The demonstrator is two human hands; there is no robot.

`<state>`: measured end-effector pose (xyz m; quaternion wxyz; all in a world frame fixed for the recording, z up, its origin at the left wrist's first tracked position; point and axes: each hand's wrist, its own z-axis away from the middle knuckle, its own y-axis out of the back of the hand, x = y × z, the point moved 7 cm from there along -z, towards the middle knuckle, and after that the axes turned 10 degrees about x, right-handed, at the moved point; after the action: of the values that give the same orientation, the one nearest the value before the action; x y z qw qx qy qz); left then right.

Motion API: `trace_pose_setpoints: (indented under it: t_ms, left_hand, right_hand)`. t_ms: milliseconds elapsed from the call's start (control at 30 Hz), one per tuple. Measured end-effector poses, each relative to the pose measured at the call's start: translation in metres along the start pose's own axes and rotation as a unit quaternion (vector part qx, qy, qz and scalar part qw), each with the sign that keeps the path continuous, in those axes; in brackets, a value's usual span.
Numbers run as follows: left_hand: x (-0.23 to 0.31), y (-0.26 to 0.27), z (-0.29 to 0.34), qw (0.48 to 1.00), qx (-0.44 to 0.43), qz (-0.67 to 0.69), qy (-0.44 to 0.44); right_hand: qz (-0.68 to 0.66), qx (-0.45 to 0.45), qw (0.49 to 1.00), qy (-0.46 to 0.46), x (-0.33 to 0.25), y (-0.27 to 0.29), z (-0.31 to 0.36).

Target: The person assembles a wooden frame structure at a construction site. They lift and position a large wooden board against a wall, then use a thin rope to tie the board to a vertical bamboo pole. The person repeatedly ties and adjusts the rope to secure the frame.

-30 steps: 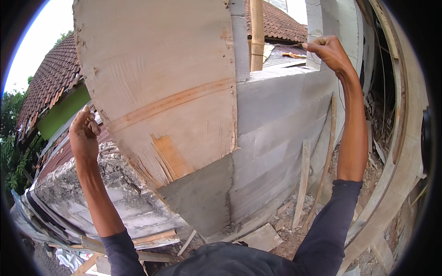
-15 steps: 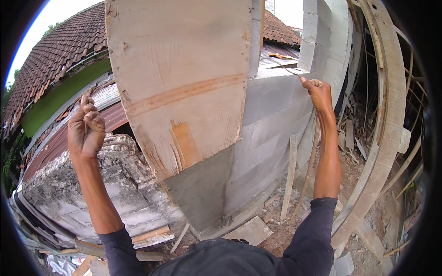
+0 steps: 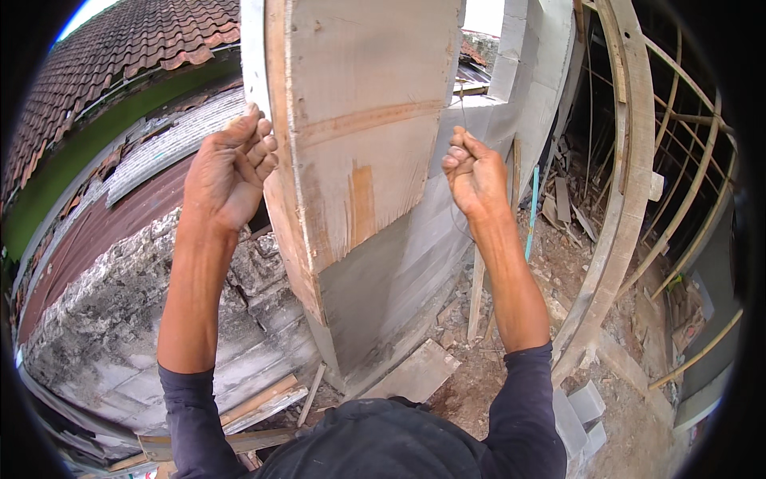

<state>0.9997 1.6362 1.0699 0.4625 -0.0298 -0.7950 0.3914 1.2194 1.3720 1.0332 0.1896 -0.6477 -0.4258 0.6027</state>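
A tall plywood panel (image 3: 375,72), worn and ragged along its lower edge, stands upright before me against a column. Beside its left edge my left hand (image 3: 231,172) is raised with the fingers curled in; what they hold, if anything, is hidden. My right hand (image 3: 477,176) is closed in a pinch to the right of the panel, in front of the grey block wall. A thin wire (image 3: 462,110) rises from its fingertips toward the window opening, and a slack loop of it hangs below the hand.
Below the panel is a smooth grey cement face (image 3: 359,295). A rough old wall (image 3: 120,303) and a tiled roof (image 3: 144,72) lie to the left. At right, a long timber board (image 3: 630,160) rises past bamboo poles (image 3: 702,184). Boards and rubble cover the ground.
My view has turned left, so the panel's left side edge now shows. My left hand has come in close to that edge. My right hand has drawn back, lower and nearer the panel, still pinching the wire.
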Motion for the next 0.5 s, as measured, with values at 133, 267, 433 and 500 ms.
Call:
trace_pose_setpoints:
  t_ms: [133, 267, 433, 500]
  left_hand:
    - [0.010, 0.003, 0.005, 0.999, -0.009, -0.045, 0.009]
    - [0.043, 0.024, 0.010, 0.998, -0.024, -0.063, -0.003]
    - [0.035, 0.024, 0.009, 0.994, -0.044, -0.097, 0.026]
    - [0.042, 0.015, 0.006, 0.996, -0.029, -0.074, 0.029]
  right_hand:
    - [0.009, 0.010, 1.000, 0.003, 0.051, -0.062, 0.045]
    - [0.087, -0.013, 0.996, -0.020, 0.089, -0.104, 0.078]
    - [0.118, -0.014, 0.993, 0.000, 0.103, -0.136, 0.092]
    - [0.123, -0.010, 0.992, 0.019, 0.106, -0.149, 0.100]
